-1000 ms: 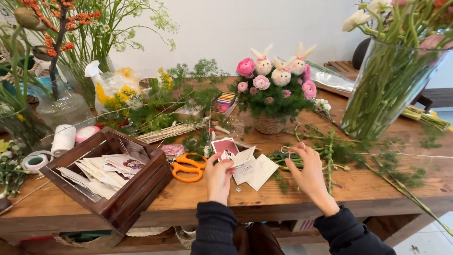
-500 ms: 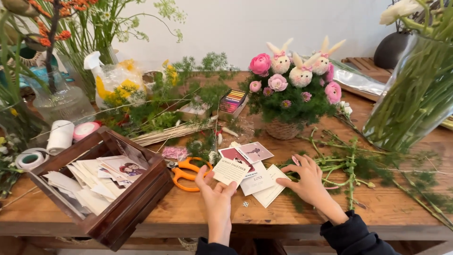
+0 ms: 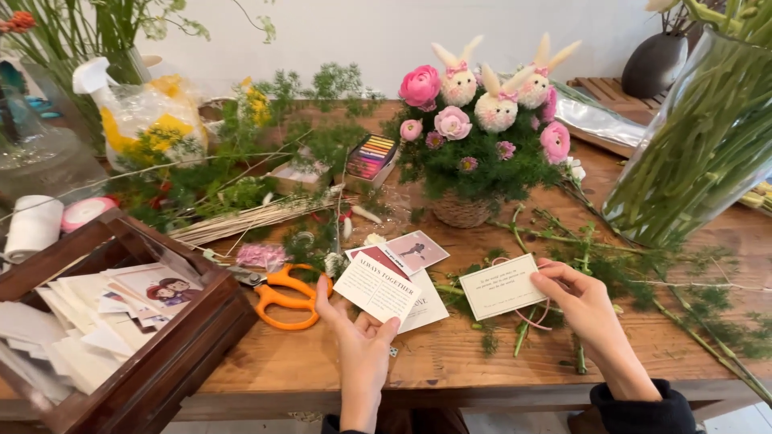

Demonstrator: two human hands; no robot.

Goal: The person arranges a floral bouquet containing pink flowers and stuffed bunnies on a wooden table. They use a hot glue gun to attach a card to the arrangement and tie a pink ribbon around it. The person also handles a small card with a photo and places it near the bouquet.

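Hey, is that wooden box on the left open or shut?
Open. The wooden box shows no lid over it, and loose cards lie exposed inside.

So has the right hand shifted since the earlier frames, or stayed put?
Yes. The right hand lay flat on the table near the card pile; it now holds a white card lifted out to the right, further from the orange scissors.

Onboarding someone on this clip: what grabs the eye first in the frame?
First, the flower basket at the back centre of the wooden table, with pink blooms and white bunny figures on top. Next, the two hands at the front edge: the left hand holds a white printed card and the right hand holds another card with a pink string. The orange scissors lie just left of them, beside a wooden box of cards.
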